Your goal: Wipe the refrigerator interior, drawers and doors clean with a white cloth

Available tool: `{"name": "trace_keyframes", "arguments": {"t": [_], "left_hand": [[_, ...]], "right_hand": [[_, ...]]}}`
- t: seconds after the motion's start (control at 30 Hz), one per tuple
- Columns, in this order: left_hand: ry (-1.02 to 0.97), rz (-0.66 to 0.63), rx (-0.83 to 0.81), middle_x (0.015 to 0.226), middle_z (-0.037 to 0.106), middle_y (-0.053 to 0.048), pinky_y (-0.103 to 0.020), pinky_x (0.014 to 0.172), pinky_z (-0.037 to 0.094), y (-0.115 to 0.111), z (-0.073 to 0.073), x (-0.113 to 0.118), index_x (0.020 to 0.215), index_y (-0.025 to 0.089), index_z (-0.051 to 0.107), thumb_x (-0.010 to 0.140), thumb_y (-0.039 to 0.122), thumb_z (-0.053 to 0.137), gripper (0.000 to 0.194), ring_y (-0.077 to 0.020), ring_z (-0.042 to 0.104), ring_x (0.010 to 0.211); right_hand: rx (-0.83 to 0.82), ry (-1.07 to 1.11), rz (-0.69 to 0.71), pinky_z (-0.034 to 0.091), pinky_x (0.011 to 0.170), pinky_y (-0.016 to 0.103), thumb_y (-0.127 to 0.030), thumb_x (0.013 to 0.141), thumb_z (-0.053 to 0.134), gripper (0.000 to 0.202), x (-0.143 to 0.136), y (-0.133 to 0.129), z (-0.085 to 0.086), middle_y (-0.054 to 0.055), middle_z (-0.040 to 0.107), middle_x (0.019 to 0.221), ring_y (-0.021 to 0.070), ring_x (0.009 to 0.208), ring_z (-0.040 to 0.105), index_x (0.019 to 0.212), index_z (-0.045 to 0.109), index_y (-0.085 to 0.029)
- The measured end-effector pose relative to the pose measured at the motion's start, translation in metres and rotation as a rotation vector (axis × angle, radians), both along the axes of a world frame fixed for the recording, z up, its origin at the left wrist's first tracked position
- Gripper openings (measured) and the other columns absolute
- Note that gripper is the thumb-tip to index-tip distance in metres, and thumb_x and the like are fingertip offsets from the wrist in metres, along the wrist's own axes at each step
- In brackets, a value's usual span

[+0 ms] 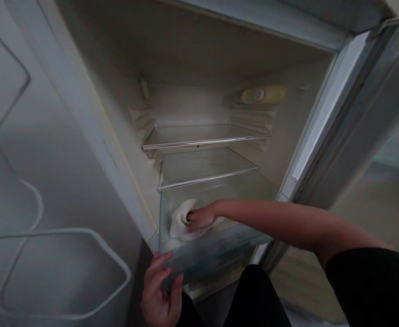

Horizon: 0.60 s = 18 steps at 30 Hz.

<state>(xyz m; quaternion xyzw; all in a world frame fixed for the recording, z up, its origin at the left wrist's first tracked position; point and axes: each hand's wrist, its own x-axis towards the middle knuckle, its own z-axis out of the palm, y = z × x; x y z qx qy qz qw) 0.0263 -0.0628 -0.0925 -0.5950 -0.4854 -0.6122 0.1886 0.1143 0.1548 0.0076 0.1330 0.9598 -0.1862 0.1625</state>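
A clear fridge drawer [219, 250] is pulled partway out at the bottom of an open fridge. My left hand [160, 288] grips its front left corner, fingers over the rim and thumb on the front. Inside the drawer my right hand [201, 219] presses a bunched white cloth [180, 222] against the drawer's floor near the left side. The fingers of that hand are partly sunk in the cloth's folds.
Two glass shelves, an upper one [206, 133] and a lower one [206, 165], sit above the drawer. A yellowish lamp housing [263, 94] is on the right wall. The fridge door [366, 118] stands open at right. A pale cable [83, 230] hangs at left.
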Motion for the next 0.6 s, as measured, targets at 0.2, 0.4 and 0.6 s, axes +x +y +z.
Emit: {"name": "trace_keyframes", "arguments": {"t": [0.2, 0.4, 0.6], "left_hand": [[0.034, 0.010, -0.021, 0.103, 0.070, -0.008, -0.043, 0.103, 0.051, -0.002, -0.003, -0.003, 0.090, 0.020, 0.057, 0.082, 0.011, 0.065, 0.014, -0.0188, 0.068, 0.099], [0.045, -0.019, -0.005, 0.097, 0.069, -0.006, -0.040, 0.104, 0.051, 0.000, -0.006, -0.006, 0.092, 0.019, 0.059, 0.081, 0.008, 0.066, 0.017, -0.0183, 0.067, 0.100], [0.004, -0.022, 0.017, 0.091, 0.068, -0.004, -0.042, 0.104, 0.051, -0.002, -0.008, -0.004, 0.093, 0.019, 0.058, 0.079, 0.007, 0.067, 0.021, -0.0185, 0.069, 0.094]], "right_hand": [[0.205, 0.020, -0.087, 0.029, 0.110, 0.072, -0.065, 0.089, 0.052, 0.079, -0.060, 0.002, -0.032, 0.020, 0.029, 0.160, 0.0472, 0.148, 0.019, 0.150, 0.041, -0.015], [0.267, 0.045, -0.084, 0.031, 0.109, 0.074, -0.057, 0.090, 0.055, 0.077, -0.036, 0.055, -0.024, 0.012, 0.017, 0.166, 0.0415, 0.151, 0.018, 0.157, 0.029, -0.029], [0.264, -0.030, -0.270, 0.027, 0.122, 0.047, -0.049, 0.078, 0.074, 0.096, 0.066, 0.108, -0.018, 0.022, 0.023, 0.163, 0.0379, 0.150, 0.023, 0.155, 0.035, -0.008]]}}
